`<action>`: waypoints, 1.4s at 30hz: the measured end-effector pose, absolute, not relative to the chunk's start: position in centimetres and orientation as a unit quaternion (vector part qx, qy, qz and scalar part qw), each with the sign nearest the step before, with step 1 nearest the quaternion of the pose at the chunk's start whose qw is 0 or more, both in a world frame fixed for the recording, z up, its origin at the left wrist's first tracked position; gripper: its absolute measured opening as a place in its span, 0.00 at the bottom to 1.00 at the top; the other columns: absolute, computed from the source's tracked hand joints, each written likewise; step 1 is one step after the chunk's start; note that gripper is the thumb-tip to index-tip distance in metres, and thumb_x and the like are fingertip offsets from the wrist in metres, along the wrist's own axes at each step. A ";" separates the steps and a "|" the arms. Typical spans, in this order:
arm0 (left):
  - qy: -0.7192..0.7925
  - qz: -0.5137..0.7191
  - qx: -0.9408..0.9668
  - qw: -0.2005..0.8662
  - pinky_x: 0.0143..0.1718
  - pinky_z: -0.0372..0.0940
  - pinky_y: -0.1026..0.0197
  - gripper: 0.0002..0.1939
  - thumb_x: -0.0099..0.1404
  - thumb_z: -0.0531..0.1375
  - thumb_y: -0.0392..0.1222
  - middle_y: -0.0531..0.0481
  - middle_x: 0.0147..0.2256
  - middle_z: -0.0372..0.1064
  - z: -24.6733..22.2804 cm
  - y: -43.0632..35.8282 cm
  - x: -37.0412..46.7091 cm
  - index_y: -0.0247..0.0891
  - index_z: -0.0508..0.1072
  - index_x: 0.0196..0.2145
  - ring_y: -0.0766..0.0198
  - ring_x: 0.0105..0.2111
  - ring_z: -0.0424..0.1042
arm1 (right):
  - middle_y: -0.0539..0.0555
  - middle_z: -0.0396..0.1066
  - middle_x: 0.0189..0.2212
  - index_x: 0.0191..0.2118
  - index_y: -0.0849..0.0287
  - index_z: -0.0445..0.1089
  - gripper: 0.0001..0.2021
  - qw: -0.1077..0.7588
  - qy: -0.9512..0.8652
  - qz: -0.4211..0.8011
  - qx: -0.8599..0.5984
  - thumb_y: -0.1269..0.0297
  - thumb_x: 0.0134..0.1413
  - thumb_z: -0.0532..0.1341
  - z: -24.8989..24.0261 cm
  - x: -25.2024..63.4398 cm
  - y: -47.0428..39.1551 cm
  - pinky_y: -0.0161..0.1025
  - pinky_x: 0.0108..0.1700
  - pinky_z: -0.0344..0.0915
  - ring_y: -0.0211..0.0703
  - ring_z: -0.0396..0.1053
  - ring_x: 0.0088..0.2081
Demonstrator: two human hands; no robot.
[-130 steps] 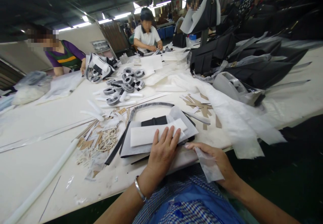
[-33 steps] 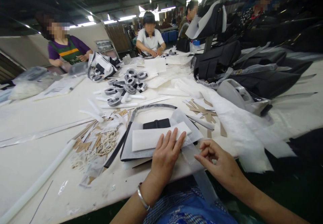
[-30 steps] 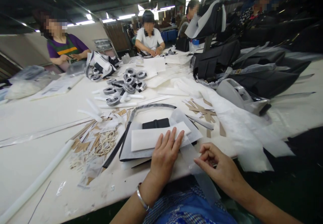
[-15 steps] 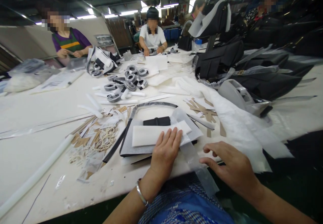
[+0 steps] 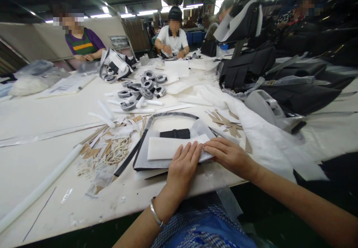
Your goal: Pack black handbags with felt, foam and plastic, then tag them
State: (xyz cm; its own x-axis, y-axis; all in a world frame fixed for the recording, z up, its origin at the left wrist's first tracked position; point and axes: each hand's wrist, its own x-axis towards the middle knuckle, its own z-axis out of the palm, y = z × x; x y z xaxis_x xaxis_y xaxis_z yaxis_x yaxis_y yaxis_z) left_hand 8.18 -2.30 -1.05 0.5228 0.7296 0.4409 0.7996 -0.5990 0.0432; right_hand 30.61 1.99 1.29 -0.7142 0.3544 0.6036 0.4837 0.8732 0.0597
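Note:
A black bag (image 5: 136,165) lies flat near the table's front edge, its wrapped handle (image 5: 170,114) arching away from me. White sheet covers much of it, with a black strap piece (image 5: 175,134) showing. Across the sheet lies a white foam strip (image 5: 160,149). My left hand (image 5: 183,166), with a silver bangle at the wrist, rests flat on the strip's right part, fingers stretched out. My right hand (image 5: 228,154) is at the bag's right edge, fingers together over the sheet and the strip's end; what its fingertips pinch, if anything, is hidden.
Left of the bag lie paper scraps and cords (image 5: 119,149) and a long white foam tube (image 5: 44,181). Wrapped rolls (image 5: 148,85) sit behind. Black bags (image 5: 302,91) and white sheeting (image 5: 260,136) are at the right. A person (image 5: 173,39) works across the table, others farther off.
My right hand has moved left and forward from beside the bag onto its right edge, and its fingers have closed up. My left hand stays on the foam strip. The view has shifted slightly.

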 end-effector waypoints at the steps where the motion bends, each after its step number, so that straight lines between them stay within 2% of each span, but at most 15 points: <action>1: -0.443 -0.215 -0.868 0.069 0.63 0.60 0.46 0.29 0.71 0.54 0.35 0.46 0.65 0.59 -1.0 -2.4 8.2 0.35 0.55 0.67 0.55 0.63 0.62 | 0.62 0.76 0.45 0.53 0.65 0.70 0.13 0.304 -0.920 -0.105 -0.224 0.69 0.66 0.58 1.1 30.7 2.1 0.49 0.50 0.73 0.51 0.70 0.48; 3: -0.450 -0.220 -0.865 0.036 0.65 0.57 0.46 0.32 0.68 0.56 0.36 0.47 0.66 0.57 -0.7 -2.6 8.3 0.35 0.54 0.68 0.55 0.64 0.60 | 0.60 0.75 0.45 0.53 0.64 0.70 0.12 0.306 -0.920 -0.102 -0.223 0.70 0.66 0.58 0.7 30.7 2.3 0.48 0.50 0.73 0.50 0.70 0.47; 6: -0.462 -0.235 -0.855 -0.005 0.67 0.53 0.45 0.35 0.67 0.60 0.47 0.46 0.66 0.55 -0.2 -2.9 8.7 0.36 0.54 0.68 0.52 0.66 0.57 | 0.59 0.75 0.45 0.52 0.62 0.70 0.11 0.320 -0.915 -0.101 -0.222 0.72 0.67 0.57 -0.2 30.8 2.5 0.47 0.48 0.73 0.49 0.71 0.46; 8: -0.476 -0.253 -0.842 -0.006 0.66 0.55 0.43 0.33 0.68 0.59 0.53 0.46 0.65 0.59 -0.1 -3.0 9.1 0.38 0.58 0.66 0.51 0.64 0.59 | 0.60 0.76 0.44 0.51 0.63 0.69 0.11 0.335 -0.911 -0.100 -0.217 0.72 0.67 0.56 -0.8 30.7 2.7 0.47 0.47 0.73 0.48 0.71 0.45; 11: -0.486 -0.280 -0.828 0.025 0.62 0.60 0.43 0.23 0.72 0.56 0.47 0.50 0.61 0.65 -0.5 -2.7 9.5 0.43 0.64 0.62 0.53 0.61 0.65 | 0.61 0.76 0.43 0.51 0.64 0.69 0.11 0.351 -0.907 -0.095 -0.212 0.73 0.66 0.57 -1.4 30.6 2.9 0.47 0.47 0.73 0.48 0.71 0.44; 14: -0.465 -0.299 -0.831 0.065 0.61 0.61 0.43 0.20 0.73 0.55 0.39 0.52 0.59 0.68 -1.4 -2.5 9.6 0.43 0.65 0.61 0.54 0.59 0.68 | 0.61 0.76 0.43 0.53 0.65 0.69 0.12 0.351 -0.908 -0.086 -0.213 0.73 0.65 0.57 -1.4 30.8 2.8 0.48 0.48 0.73 0.49 0.71 0.46; 18: -0.453 -0.306 -0.831 0.098 0.60 0.60 0.44 0.19 0.73 0.55 0.37 0.53 0.58 0.69 -2.1 -2.4 9.5 0.42 0.67 0.60 0.52 0.61 0.65 | 0.61 0.73 0.53 0.60 0.62 0.65 0.21 0.331 -0.911 -0.066 -0.238 0.77 0.63 0.58 -1.0 32.7 0.7 0.52 0.59 0.67 0.50 0.67 0.57; 20: -0.453 -0.307 -0.831 0.101 0.61 0.59 0.45 0.19 0.74 0.54 0.38 0.53 0.58 0.69 -2.2 -2.5 9.5 0.42 0.67 0.60 0.53 0.60 0.67 | 0.61 0.68 0.59 0.64 0.62 0.61 0.26 0.302 -0.914 -0.058 -0.264 0.79 0.61 0.57 -1.2 34.3 -1.5 0.55 0.65 0.60 0.51 0.61 0.63; 23: -0.450 -0.308 -0.832 0.101 0.62 0.58 0.46 0.19 0.74 0.53 0.39 0.53 0.59 0.68 -2.3 -2.5 9.5 0.42 0.66 0.61 0.56 0.58 0.69 | 0.60 0.60 0.65 0.67 0.63 0.58 0.31 0.206 -0.939 -0.033 -0.272 0.79 0.57 0.55 -1.9 36.2 -5.3 0.57 0.69 0.52 0.53 0.53 0.67; 26: -0.450 -0.309 -0.832 0.103 0.62 0.58 0.46 0.19 0.74 0.54 0.39 0.52 0.59 0.68 -2.3 -2.5 9.5 0.41 0.65 0.61 0.56 0.58 0.69 | 0.57 0.55 0.67 0.67 0.59 0.58 0.32 0.152 -0.951 -0.027 -0.267 0.79 0.56 0.53 -3.3 36.4 -7.7 0.57 0.68 0.52 0.54 0.50 0.69; 29: -0.450 -0.309 -0.831 0.105 0.61 0.59 0.47 0.20 0.73 0.55 0.38 0.52 0.59 0.68 -2.1 -2.5 9.4 0.41 0.65 0.61 0.56 0.57 0.69 | 0.58 0.62 0.64 0.65 0.62 0.62 0.26 0.217 -0.941 -0.042 -0.255 0.79 0.62 0.51 -4.8 35.3 -8.1 0.55 0.66 0.58 0.52 0.52 0.68; 33: -0.451 -0.307 -0.831 0.103 0.61 0.60 0.47 0.21 0.73 0.56 0.38 0.52 0.59 0.68 -2.0 -2.5 9.4 0.42 0.65 0.61 0.56 0.57 0.70 | 0.61 0.72 0.55 0.59 0.67 0.68 0.19 0.307 -0.923 -0.016 -0.233 0.76 0.68 0.49 -5.8 33.7 -8.0 0.54 0.64 0.63 0.49 0.61 0.64; 37: -0.456 -0.317 -0.825 0.104 0.62 0.59 0.48 0.21 0.72 0.57 0.38 0.51 0.58 0.69 -2.2 -2.4 9.5 0.42 0.65 0.62 0.57 0.57 0.70 | 0.61 0.75 0.52 0.57 0.66 0.70 0.18 0.324 -0.915 0.022 -0.240 0.73 0.69 0.49 -5.6 32.7 -9.1 0.52 0.62 0.65 0.47 0.67 0.59; 42: -0.459 -0.327 -0.819 0.109 0.62 0.60 0.49 0.21 0.72 0.57 0.39 0.50 0.57 0.70 -2.6 -2.4 9.7 0.42 0.65 0.62 0.57 0.57 0.71 | 0.61 0.76 0.50 0.54 0.67 0.72 0.18 0.338 -0.905 0.026 -0.257 0.74 0.69 0.48 -4.3 31.7 -10.3 0.49 0.63 0.64 0.45 0.69 0.57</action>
